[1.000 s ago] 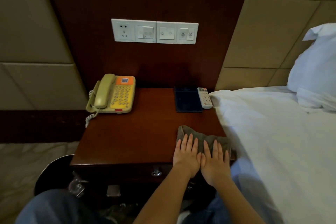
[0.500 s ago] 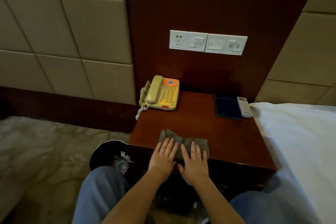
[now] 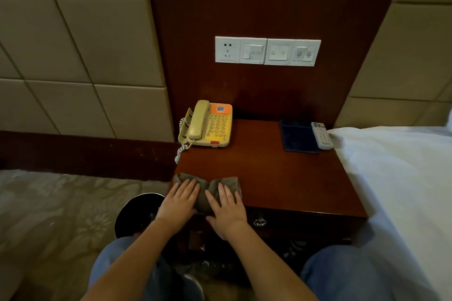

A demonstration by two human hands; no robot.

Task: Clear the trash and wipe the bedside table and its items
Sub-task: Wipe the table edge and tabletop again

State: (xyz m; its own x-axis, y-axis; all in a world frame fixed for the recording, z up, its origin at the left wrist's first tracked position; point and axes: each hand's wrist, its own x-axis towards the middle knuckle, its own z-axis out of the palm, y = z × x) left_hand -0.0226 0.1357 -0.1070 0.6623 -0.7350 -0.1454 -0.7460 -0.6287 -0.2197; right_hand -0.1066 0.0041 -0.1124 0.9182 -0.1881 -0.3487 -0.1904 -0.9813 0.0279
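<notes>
fingers (image 3: 189, 186) flat on cloth (image 3: 208, 187), table (image 3: 281, 173) corner

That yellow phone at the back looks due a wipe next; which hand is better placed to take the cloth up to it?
Probably the left hand. It presses the cloth at the table's front left corner, directly below the phone. The right hand lies beside it, slightly further over.

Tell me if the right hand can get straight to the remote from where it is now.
Probably yes. The right hand lies flat on the cloth at the table's front left, and the bare tabletop runs clear to the remote at the back right, beside the dark folder.
</notes>
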